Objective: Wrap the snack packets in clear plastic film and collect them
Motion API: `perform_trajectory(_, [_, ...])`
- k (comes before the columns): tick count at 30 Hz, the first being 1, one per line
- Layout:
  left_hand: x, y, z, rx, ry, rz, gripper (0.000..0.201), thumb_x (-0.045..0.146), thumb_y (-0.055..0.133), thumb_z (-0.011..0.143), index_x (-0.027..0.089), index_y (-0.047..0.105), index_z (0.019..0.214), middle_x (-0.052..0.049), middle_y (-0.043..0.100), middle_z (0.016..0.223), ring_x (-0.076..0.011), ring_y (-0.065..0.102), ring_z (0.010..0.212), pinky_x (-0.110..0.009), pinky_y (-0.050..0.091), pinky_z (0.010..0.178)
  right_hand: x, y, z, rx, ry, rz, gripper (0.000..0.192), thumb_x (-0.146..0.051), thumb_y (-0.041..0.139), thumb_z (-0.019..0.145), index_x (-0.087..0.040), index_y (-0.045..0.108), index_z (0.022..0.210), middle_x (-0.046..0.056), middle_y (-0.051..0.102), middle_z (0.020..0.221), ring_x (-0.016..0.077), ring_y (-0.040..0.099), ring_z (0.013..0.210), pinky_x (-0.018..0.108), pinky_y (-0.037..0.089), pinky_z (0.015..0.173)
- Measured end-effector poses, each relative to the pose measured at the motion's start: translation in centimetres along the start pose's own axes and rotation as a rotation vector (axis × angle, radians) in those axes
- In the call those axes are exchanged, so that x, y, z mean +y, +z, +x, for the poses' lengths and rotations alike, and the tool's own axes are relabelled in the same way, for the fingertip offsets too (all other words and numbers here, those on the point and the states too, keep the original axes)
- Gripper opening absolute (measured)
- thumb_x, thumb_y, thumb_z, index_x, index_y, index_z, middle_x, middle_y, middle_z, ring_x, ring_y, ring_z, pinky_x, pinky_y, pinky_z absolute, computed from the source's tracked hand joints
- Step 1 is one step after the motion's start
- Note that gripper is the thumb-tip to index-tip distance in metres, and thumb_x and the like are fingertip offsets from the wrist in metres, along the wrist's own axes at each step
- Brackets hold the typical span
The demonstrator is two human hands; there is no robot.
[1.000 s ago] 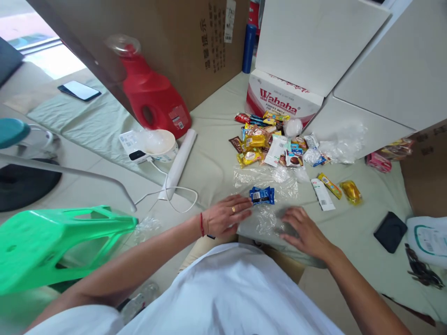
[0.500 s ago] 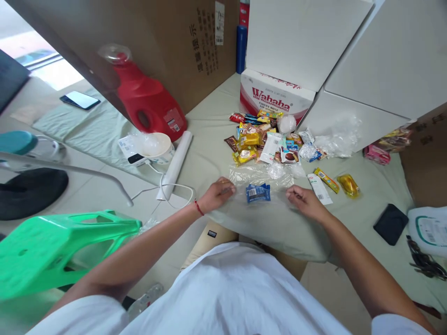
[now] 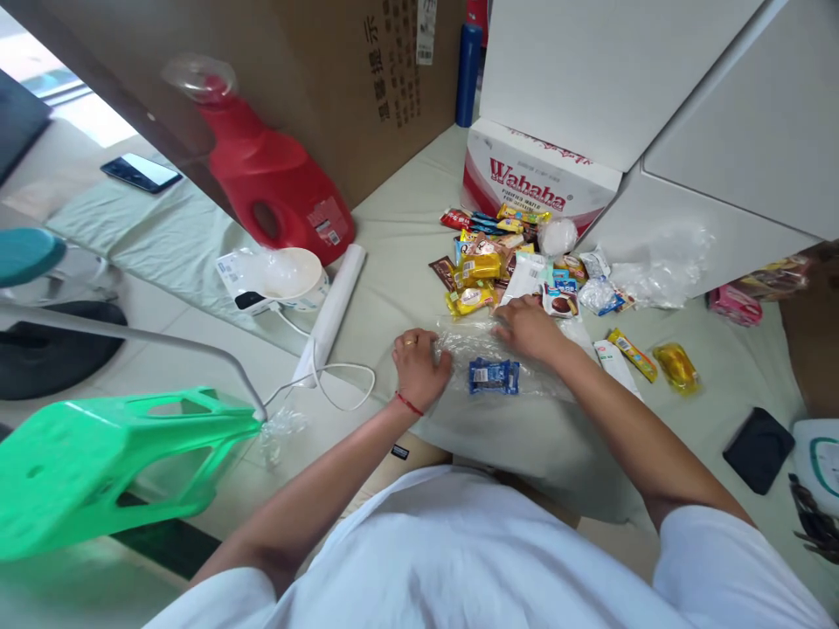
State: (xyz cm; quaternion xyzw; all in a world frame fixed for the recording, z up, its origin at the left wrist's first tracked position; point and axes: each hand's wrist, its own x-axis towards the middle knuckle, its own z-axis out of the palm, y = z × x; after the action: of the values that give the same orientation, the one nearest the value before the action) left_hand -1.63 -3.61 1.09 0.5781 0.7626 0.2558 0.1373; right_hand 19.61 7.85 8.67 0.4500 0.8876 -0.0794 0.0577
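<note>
The left hand [image 3: 419, 367] pinches the 9 o'clock edge of a clear plastic bag [image 3: 498, 354] lying flat on the pale green sheet [image 3: 393, 288]. The right hand [image 3: 528, 325] presses its far edge at 12 o'clock; whether those fingers close on the film cannot be told. One small blue foil snack packet [image 3: 494, 376] appears to lie inside. The pile of mixed wrapped snacks [image 3: 504, 266], at 12 o'clock just beyond, remains outside the bag.

Bright daylight, perhaps window-lit, warped edges
</note>
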Motion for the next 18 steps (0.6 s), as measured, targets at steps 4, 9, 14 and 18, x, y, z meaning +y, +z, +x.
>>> perform_trajectory(4, [1.0,0.0,0.3,-0.047,0.000,-0.031,0.077,0.043,0.070,0.083,0.016,0.043,0.150,-0.019,0.059,0.139,-0.0397,0.048,0.127,-0.054,0.038,0.104,-1.2,1.2,3.4,-0.135,0.033,-0.063,0.046,-0.033,0.069,0.092,-0.010,0.066,0.131,0.023,0.072,0.113,0.0369,0.055,0.115,0.045,0.041,0.096])
perform_trajectory(9, [1.4,0.8,0.8,-0.138,-0.018,-0.080,0.099,0.033,0.073,0.079,0.012,0.023,0.161,-0.015,0.070,0.119,-0.0376,0.054,0.121,-0.051,0.036,0.102,-0.1,0.8,3.6,-0.158,0.003,0.065,0.024,-0.020,0.061,0.094,-0.019,0.076,0.112,0.011,0.076,0.102,0.0291,0.058,0.107,0.035,0.039,0.091])
perform_trajectory(14, [1.2,1.4,1.2,-0.154,-0.030,-0.079,0.088,0.031,0.075,0.078,0.010,0.037,0.155,-0.012,0.072,0.099,-0.0369,0.056,0.115,-0.050,0.037,0.099,-0.8,-0.8,0.5,-0.067,-0.137,0.141,0.027,-0.016,0.052,0.097,-0.017,0.076,0.108,0.009,0.073,0.104,0.0214,0.062,0.097,0.028,0.041,0.084])
perform_trajectory(18, [1.4,1.4,1.2,-0.167,0.021,0.011,0.029,0.038,0.075,0.080,0.020,0.073,0.103,-0.014,0.069,0.103,-0.0376,0.054,0.115,-0.052,0.040,0.097,-3.3,-0.7,-3.7,-0.067,-0.134,0.004,0.034,-0.020,0.047,0.100,-0.021,0.075,0.120,0.011,0.068,0.099,0.0225,0.060,0.090,0.029,0.039,0.071])
